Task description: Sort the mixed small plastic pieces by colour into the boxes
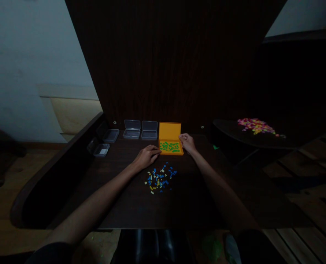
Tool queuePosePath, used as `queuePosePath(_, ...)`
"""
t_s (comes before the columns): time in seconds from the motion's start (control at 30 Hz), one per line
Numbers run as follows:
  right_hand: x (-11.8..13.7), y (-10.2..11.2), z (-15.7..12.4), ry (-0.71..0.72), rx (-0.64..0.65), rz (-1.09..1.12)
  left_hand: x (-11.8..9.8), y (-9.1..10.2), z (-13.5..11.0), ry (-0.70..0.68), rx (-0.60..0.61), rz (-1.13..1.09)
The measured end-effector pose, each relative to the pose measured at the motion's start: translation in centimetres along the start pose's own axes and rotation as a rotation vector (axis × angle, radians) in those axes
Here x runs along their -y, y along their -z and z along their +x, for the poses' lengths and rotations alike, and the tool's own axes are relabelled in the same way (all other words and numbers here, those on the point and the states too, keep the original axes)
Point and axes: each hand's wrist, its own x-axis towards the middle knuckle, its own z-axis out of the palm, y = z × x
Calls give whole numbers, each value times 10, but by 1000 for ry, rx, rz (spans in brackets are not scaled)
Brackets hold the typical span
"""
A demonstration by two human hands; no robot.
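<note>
An orange plastic box (pixel 170 129) stands with its hinged lid raised against the dark back panel. Many small green pieces (pixel 170 147) lie spread across its base. My left hand (pixel 147 156) has its fingers closed at the box's front left corner. On the other side, my right hand (pixel 188 143) pinches the right edge near the hinge; its fingertips are partly hidden. Between my forearms, a loose pile of small blue, yellow and pale building-block pieces (pixel 158 180) is scattered on the dark wooden tabletop (pixel 130 205).
Several clear plastic boxes with raised lids, among them a clear box (pixel 149 135) beside the orange one, line the back left. A white slip lies in the nearest-left box (pixel 101 150). Pink and yellow pieces (pixel 256 126) are heaped on a dark shelf (pixel 229 134) at right.
</note>
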Motion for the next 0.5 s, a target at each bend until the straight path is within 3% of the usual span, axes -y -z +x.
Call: queuePosePath(0.5, -10, -10, 34, 173, -91, -80, 13, -6, 20, 66, -25, 44)
